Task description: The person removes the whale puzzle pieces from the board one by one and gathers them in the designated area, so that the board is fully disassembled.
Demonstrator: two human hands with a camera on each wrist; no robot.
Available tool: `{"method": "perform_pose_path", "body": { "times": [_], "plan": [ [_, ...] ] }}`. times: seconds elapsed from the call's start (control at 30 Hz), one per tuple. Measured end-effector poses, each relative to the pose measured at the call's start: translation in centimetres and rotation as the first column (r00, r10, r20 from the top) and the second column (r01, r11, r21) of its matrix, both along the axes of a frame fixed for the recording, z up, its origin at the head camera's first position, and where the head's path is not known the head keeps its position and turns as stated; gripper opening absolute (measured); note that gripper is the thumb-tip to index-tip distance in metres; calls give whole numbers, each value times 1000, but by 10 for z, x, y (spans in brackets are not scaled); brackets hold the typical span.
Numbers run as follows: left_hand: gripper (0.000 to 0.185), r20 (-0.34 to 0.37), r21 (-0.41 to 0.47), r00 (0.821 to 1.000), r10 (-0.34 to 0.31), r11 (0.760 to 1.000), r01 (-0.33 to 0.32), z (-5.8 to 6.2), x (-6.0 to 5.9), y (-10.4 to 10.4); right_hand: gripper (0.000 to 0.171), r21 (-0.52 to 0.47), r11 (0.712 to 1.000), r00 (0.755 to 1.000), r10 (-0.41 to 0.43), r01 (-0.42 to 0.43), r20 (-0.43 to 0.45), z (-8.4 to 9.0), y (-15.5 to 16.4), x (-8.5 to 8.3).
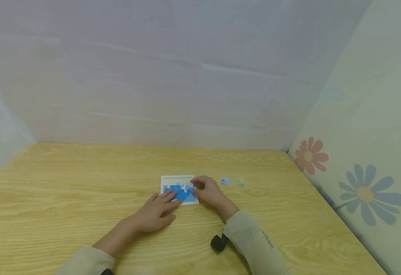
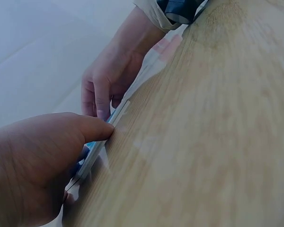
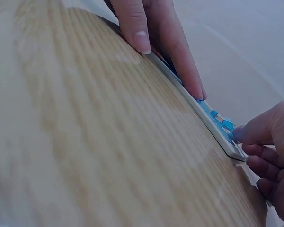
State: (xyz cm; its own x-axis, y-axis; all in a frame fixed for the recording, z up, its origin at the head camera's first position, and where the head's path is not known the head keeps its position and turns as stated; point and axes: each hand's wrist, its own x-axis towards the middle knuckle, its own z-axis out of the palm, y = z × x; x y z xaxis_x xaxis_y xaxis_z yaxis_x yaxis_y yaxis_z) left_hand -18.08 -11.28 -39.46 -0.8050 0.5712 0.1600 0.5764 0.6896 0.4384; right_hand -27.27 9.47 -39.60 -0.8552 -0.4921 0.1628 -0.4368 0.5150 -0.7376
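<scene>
Beige long sleeves [image 1: 255, 240], small dark lettering on the right, black wrist-mounted cameras [image 1: 218, 242].

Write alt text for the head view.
Two hands work on a small white-framed puzzle board with a blue picture: the left hand lies flat on it, the right hand curls at its right edge. Two loose puzzle pieces lie to the right on the wooden table.

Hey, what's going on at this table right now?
A person is working on a small puzzle board lying on a wooden table. The left hand lies flat with straight fingers on the blue picture, while the right hand touches the board's right edge with curled fingers. Two loose pieces lie just right of it.
</scene>
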Motion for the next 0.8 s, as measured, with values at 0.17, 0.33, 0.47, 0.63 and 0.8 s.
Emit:
{"method": "perform_pose_path", "body": {
  "times": [0.17, 0.33, 0.47, 0.63, 0.8],
  "plan": [
    [45, 1, 3, 1000, 4, 1000, -4, 1, 0, 0, 28, 4, 1000, 1000, -2, 2, 8, 0, -1, 0],
    [45, 1, 0, 1000, 8, 1000, -8, 1, 0, 1, 26, 28, 1000, 1000, -7, 7, -1, -2, -1, 0],
    [45, 2, 8, 1000, 4, 1000, -4, 1, 0, 1, 26, 32, 999, 1000, 1, 0, -10, -1, -2, 0],
    [45, 6, 16, 1000, 1, 1000, -1, 2, 1, 2, 29, 25, 999, 1000, 25, -25, 0, -2, 0, -1],
    [45, 5, 10, 1000, 3, 1000, -4, 2, 1, 1, 28, 22, 999, 1000, 27, -26, -16, -4, 1, -2]
  ]
}}
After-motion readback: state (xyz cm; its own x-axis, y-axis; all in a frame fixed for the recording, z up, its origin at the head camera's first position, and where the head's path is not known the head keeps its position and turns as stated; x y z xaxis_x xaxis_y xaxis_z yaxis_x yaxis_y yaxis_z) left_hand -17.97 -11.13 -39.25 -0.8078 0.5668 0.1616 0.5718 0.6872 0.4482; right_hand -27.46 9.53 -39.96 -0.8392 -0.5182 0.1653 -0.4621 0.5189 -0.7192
